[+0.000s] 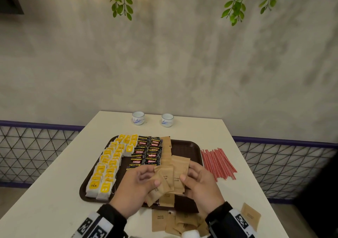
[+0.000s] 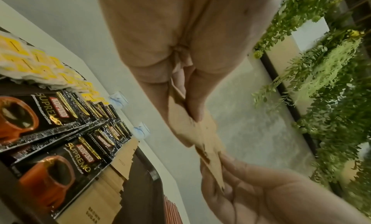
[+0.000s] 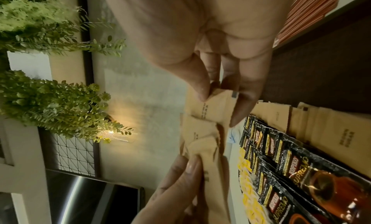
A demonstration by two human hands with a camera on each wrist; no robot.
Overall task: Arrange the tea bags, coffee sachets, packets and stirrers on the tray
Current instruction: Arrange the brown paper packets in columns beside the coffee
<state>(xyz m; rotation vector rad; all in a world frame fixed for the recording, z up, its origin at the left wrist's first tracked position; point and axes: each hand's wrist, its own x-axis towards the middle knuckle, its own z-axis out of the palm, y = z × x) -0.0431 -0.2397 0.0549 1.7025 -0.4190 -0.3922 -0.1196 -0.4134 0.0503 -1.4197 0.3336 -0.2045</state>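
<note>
A brown tray (image 1: 186,146) lies on the white table. On it, yellow tea bags (image 1: 108,164) fill the left columns and black coffee sachets (image 1: 148,151) the middle. A row of brown sugar packets (image 1: 166,150) runs beside the sachets. Over the tray's near half, both hands hold a fanned bunch of brown packets (image 1: 168,179). My left hand (image 1: 150,180) pinches its left end and my right hand (image 1: 188,173) its right end. The left wrist view shows the bunch (image 2: 190,129) between thumb and fingers, as does the right wrist view (image 3: 212,113). Red stirrers (image 1: 217,162) lie on the table right of the tray.
Loose brown packets (image 1: 175,221) lie at the table's near edge, and a single one (image 1: 250,215) sits further right. Two small white cups (image 1: 138,117) (image 1: 167,120) stand at the far edge. A wire-mesh railing (image 1: 36,146) runs along both sides of the table.
</note>
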